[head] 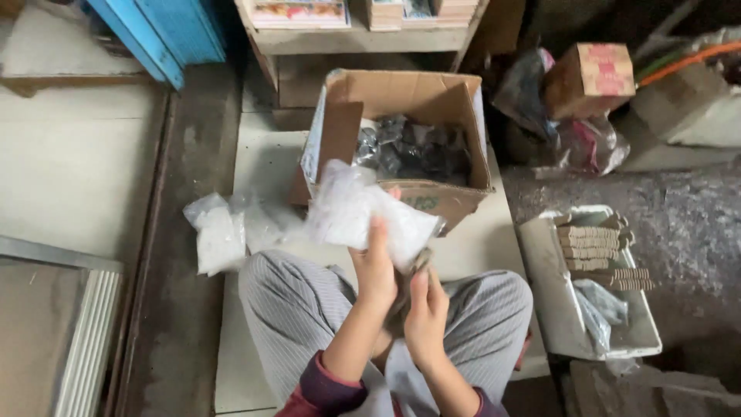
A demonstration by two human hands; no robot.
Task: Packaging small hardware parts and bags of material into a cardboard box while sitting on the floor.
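My left hand (376,266) is raised over my lap and grips a stack of cloudy white plastic bags (363,210) by its lower edge. Beside it, my right hand (426,309) pinches a small grey-brown item at the bottom corner of the same stack. Just beyond the bags stands an open cardboard box (401,139) filled with dark packets wrapped in clear plastic. I sit cross-legged in grey striped trousers on a pale floor slab.
More white plastic bags (220,232) lie on the floor to my left. To my right sits a white tray (544,270) with brown corrugated pieces. Behind are a wooden shelf (355,38), a small carton (590,77) and plastic sacks.
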